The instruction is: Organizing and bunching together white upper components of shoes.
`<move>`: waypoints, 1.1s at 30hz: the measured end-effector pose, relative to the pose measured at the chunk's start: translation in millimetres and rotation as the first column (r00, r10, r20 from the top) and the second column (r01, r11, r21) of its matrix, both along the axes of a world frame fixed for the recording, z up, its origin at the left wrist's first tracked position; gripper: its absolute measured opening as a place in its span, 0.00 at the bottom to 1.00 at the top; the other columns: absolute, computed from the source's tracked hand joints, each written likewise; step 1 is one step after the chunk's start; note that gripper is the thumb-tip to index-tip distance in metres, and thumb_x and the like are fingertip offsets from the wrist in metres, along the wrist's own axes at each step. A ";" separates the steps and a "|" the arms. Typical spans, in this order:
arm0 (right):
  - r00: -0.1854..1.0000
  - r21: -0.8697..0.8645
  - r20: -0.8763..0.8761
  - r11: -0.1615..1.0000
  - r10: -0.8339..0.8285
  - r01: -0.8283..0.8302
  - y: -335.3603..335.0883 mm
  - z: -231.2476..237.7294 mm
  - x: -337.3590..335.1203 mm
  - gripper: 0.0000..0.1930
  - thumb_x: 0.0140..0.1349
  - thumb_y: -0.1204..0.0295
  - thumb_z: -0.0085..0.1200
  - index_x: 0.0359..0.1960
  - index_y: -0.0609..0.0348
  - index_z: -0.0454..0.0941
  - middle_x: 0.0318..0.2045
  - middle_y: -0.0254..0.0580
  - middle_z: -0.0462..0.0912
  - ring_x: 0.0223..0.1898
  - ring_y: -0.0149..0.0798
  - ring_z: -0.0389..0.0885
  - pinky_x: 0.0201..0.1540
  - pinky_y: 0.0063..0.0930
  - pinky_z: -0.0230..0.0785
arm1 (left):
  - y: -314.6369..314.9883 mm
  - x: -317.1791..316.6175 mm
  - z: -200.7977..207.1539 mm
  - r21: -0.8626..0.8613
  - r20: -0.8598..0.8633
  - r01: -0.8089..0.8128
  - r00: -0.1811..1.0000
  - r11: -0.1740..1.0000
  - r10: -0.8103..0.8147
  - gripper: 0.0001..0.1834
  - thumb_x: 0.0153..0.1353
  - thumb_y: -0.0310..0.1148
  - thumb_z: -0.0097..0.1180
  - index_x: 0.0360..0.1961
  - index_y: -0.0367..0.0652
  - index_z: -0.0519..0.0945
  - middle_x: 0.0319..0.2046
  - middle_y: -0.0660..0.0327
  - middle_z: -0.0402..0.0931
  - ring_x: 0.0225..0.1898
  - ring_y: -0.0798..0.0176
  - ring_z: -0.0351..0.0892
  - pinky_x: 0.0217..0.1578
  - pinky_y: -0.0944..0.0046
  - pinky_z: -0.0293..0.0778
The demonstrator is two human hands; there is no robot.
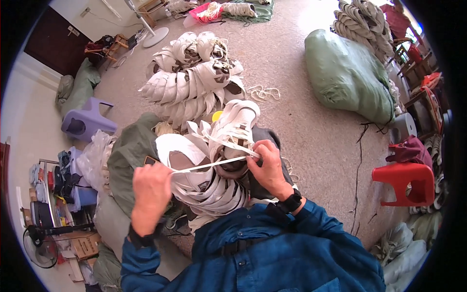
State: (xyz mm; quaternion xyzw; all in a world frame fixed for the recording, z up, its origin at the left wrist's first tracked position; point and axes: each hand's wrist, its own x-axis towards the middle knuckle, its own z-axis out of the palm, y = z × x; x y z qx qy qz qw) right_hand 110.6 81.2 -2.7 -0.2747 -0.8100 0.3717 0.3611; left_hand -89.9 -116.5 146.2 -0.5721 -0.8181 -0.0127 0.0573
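The left hand [153, 192] is curled into a fist, gripping one white lace [206, 167] that runs taut across to the right hand [268, 165], whose thumb and fingers are pinched on it. That lace belongs to one pale shoe upper [242, 116], toe pointing away, just beyond the right hand. One nested stack of uppers [211, 197] lies nearest the body; its overlapping pieces cannot be counted. Two plastic stools stand around: one purple [90, 118], one red [406, 177].
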 end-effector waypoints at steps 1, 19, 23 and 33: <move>1.000 -0.067 -0.012 0.998 0.013 -0.013 -1.0 -0.9 -1.2 0.11 0.49 0.76 0.63 0.30 0.60 0.71 0.38 0.45 0.75 0.43 0.51 0.74 0.46 0.42 0.64 | -5.1 -2.8 8.8 -0.077 0.098 0.011 0.995 0.997 -0.003 0.08 0.53 0.32 0.63 0.33 0.43 0.82 0.29 0.58 0.77 0.35 0.53 0.76 0.42 0.52 0.66; 0.986 0.167 0.006 0.972 0.164 -0.163 13.5 33.9 -51.0 0.20 0.47 0.76 0.61 0.45 0.59 0.77 0.41 0.48 0.81 0.47 0.53 0.77 0.54 0.44 0.64 | 102.6 27.0 -55.1 0.516 0.275 0.270 0.847 0.813 -0.456 0.11 0.58 0.23 0.58 0.43 0.38 0.80 0.32 0.52 0.79 0.38 0.46 0.80 0.47 0.52 0.75; 0.978 -0.047 -0.106 0.982 0.180 -0.186 14.7 39.6 -42.9 0.10 0.59 0.77 0.55 0.43 0.61 0.77 0.36 0.46 0.81 0.40 0.45 0.80 0.47 0.36 0.68 | 87.8 25.1 -30.0 0.525 0.489 0.046 0.801 0.850 -0.345 0.08 0.59 0.22 0.58 0.40 0.38 0.81 0.30 0.50 0.77 0.32 0.44 0.79 0.31 0.53 0.74; 0.844 -0.872 -0.388 0.443 -0.370 -0.206 34.4 -12.5 -2.0 0.10 0.71 0.71 0.41 0.41 0.61 0.74 0.34 0.43 0.83 0.36 0.36 0.82 0.42 0.29 0.76 | 94.2 -0.8 -94.1 0.439 0.519 -0.036 0.826 0.898 -0.221 0.05 0.60 0.25 0.55 0.34 0.37 0.82 0.31 0.48 0.76 0.35 0.41 0.78 0.35 0.51 0.73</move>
